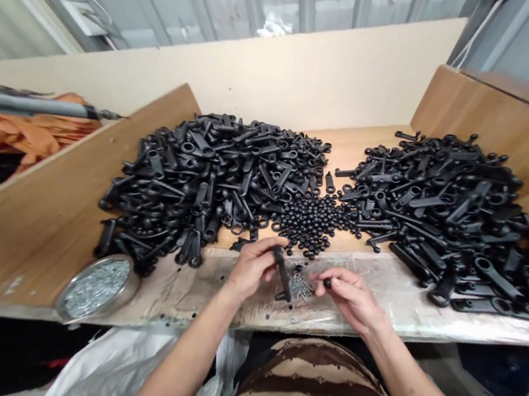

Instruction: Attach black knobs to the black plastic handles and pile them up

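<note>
My left hand (pixel 252 268) is closed on one end of a black crank handle (pixel 284 278), which slants down toward the table's front edge. A small black round knob (pixel 327 283) is pinched between the fingertips of my right hand (pixel 351 299), a short way to the right of the handle. Between my hands lies a small heap of silver screws (pixel 299 286) on the covered table front. Just behind them spreads a pile of small black knobs (pixel 314 216), like the one in my right hand.
Black crank handles (pixel 218 171) are heaped at the left, with another heap of black handles (pixel 445 200) at the right. A metal bowl (pixel 130 287) of small silver pieces stands at the front left. Wooden boards (pixel 57 205) wall the sides. An orange cloth (pixel 18 135) lies beyond the left board.
</note>
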Tool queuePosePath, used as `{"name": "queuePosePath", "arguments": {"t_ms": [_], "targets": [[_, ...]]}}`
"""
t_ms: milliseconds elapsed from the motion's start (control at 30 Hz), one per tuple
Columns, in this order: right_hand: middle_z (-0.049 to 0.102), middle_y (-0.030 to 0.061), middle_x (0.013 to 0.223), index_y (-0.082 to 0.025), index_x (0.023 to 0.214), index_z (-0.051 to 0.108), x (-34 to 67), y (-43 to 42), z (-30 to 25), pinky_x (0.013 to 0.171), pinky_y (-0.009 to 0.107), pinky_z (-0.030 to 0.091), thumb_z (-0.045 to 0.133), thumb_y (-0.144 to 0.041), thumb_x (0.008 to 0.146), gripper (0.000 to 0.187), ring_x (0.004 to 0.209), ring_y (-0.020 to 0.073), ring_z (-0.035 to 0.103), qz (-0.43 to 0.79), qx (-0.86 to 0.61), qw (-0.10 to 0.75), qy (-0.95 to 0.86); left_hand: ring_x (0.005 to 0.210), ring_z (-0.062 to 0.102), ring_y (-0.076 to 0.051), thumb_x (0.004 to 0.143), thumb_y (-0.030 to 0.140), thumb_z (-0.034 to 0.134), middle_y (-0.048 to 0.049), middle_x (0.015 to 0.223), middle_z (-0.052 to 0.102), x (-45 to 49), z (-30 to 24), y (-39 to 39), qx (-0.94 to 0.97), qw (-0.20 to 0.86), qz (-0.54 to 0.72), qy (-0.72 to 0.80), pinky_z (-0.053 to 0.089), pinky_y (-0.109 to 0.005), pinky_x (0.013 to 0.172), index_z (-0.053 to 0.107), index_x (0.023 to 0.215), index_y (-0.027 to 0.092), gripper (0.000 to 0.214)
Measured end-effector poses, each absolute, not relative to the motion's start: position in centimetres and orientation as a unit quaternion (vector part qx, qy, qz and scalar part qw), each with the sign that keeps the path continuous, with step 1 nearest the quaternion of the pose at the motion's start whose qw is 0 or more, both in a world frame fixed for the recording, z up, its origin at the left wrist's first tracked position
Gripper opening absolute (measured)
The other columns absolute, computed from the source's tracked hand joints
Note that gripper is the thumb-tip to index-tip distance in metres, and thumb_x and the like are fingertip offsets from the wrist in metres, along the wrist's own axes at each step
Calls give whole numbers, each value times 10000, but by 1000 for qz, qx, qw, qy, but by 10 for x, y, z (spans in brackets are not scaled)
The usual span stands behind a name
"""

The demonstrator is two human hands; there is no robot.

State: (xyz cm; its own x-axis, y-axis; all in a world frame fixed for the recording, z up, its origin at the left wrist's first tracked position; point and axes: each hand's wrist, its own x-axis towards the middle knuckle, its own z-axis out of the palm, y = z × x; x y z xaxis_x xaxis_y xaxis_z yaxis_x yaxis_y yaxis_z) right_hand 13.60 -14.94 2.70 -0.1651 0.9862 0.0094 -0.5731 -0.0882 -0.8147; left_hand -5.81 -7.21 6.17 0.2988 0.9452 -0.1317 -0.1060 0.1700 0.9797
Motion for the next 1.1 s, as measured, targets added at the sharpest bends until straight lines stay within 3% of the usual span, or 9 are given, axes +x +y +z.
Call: {"name": "queuePosePath", "arguments": {"t_ms": [233, 367, 600, 667, 767, 833, 933, 1000, 1100], "targets": [[648, 24, 651, -172, 805, 667, 127, -159, 27, 830, 392, 421, 678, -334, 700, 193, 671, 160, 580, 712, -286, 572, -289, 452, 536, -83, 693, 246, 636, -14, 729, 636, -26, 61, -89, 432, 694, 451, 359, 383, -176, 360, 611, 920, 158, 244], [618, 15, 618, -190, 787, 655, 131, -161, 25, 852, 474, 426, 677, -328, 704, 163, 852, 223, 594, 733, -250, 588, -232, 528, 581, -107, 673, 212, 646, -8, 787, 633, -26, 55, -94, 421, 662, 513, 348, 439, -200, 416, 614, 846, 180, 178], [636, 16, 601, -180, 794, 686, 139, -153, 23, 794, 376, 441, 678, -302, 699, 154, 620, 147, 571, 679, -279, 623, -271, 692, 628, -158, 683, 177, 644, -53, 978, 572, -43, 42, -116, 500, 671, 452, 308, 506, -271, 576, 596, 771, 162, 100], [635, 18, 581, -171, 784, 693, 140, -152, 24, 749, 341, 441, 664, -294, 711, 146, 599, 144, 566, 659, -302, 623, -296, 815, 623, -198, 666, 171, 651, -82, 1086, 538, -52, 43, -119, 536, 702, 376, 281, 511, -303, 671, 604, 846, 166, 187], [642, 23, 590, -157, 797, 698, 139, -154, 28, 691, 304, 436, 642, -267, 740, 136, 587, 135, 564, 627, -337, 598, -368, 927, 586, -235, 610, 172, 663, -112, 1219, 477, -60, 46, -120, 557, 749, 264, 244, 488, -310, 710, 507, 1146, 217, 559], [648, 23, 628, -157, 828, 697, 138, -156, 31, 684, 298, 438, 634, -250, 756, 134, 621, 139, 577, 627, -337, 555, -430, 862, 586, -203, 599, 149, 642, -97, 1128, 541, -59, 45, -119, 581, 740, 224, 256, 466, -287, 684, 435, 1224, 226, 662], [659, 27, 720, -173, 872, 688, 140, -161, 37, 731, 321, 449, 618, -249, 775, 142, 717, 162, 600, 630, -330, 505, -489, 687, 530, -123, 613, 86, 555, -3, 763, 573, -48, 39, -119, 676, 639, 196, 310, 404, -233, 634, 584, 949, 163, 346], [668, 36, 769, -179, 881, 683, 145, -163, 39, 783, 336, 445, 611, -257, 780, 146, 777, 172, 603, 599, -353, 524, -492, 597, 464, -94, 622, 88, 515, 34, 623, 496, -41, 37, -119, 708, 576, 201, 356, 357, -212, 570, 582, 743, 147, 150], [670, 38, 746, -183, 903, 670, 152, -165, 35, 709, 297, 460, 617, -276, 775, 167, 724, 155, 597, 563, -381, 591, -435, 520, 417, -82, 656, 151, 517, 60, 569, 449, -34, 38, -120, 686, 542, 241, 421, 328, -206, 518, 581, 782, 152, 141]]}}
